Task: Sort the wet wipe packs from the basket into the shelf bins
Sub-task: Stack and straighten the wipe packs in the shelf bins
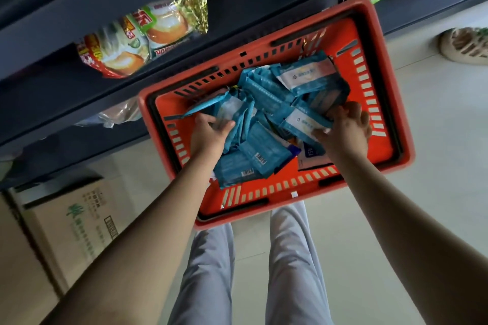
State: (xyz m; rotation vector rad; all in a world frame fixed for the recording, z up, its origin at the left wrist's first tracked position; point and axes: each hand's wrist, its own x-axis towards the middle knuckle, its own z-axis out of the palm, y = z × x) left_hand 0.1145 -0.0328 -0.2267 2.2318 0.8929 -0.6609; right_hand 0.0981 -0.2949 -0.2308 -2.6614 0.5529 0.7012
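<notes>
Hands apart: your left hand [211, 132] grips packs [260, 111] in basket [408, 148], right hand [346, 129] clamps pack [303, 121]. Slick, loosely piled: grab several and you likely drop some lifting out.

Premises were a retail shop. Dark tiered shelving [52, 2] carried packaged snack bags [126, 42]. An orange shopping basket [343, 34] stood on the pale tiled floor [435, 140], with a printed cardboard carton [74, 224] at the shelving's foot.

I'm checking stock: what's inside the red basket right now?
A loose heap of blue wet wipe packs lies in the basket; the left hand and right hand each grip some. Whatever lies beneath the heap is covered.
</notes>
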